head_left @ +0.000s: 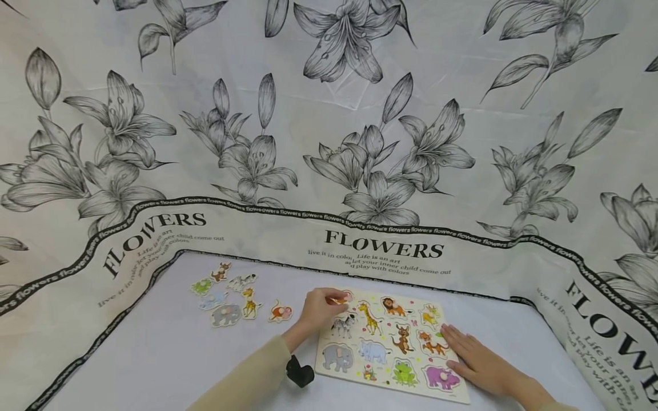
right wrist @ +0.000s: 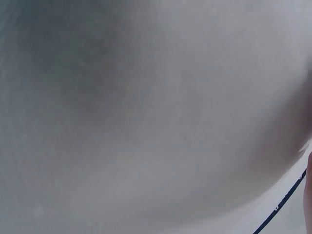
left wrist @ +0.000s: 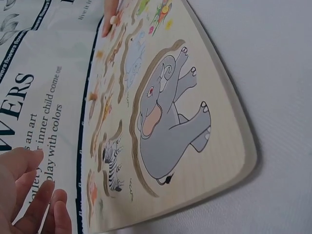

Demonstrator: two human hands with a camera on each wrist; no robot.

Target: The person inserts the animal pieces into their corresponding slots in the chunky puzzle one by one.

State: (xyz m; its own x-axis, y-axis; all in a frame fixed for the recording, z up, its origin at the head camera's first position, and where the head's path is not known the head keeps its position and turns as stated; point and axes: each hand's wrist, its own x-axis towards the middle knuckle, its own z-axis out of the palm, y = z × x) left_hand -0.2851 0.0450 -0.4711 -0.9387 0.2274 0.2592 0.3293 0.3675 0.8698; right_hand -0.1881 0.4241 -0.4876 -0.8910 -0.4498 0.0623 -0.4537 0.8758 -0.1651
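A wooden animal puzzle board (head_left: 354,371) lies on the white cloth, with animal pictures in cut recesses. My left hand (head_left: 320,311) is over the board's top left corner, thumb and fingertips beside an orange picture it partly covers. In the left wrist view, nothing shows between the left hand's (left wrist: 36,200) bent, spread fingers. The zebra picture (head_left: 343,325) and grey elephant picture (head_left: 337,357) are just below that hand. My right hand (head_left: 480,362) lies flat along the right edge, fingertips near the tiger (head_left: 432,343) and purple hippo (head_left: 442,378).
Left of the board lie several loose animal pieces: a monkey (head_left: 280,311), giraffe (head_left: 250,302), grey elephant (head_left: 226,315), frog (head_left: 202,286), kangaroo (head_left: 221,272), zebra (head_left: 241,281) and blue hippo (head_left: 212,301). A flower-printed cloth (head_left: 380,251) rises behind. The right wrist view is mostly blurred.
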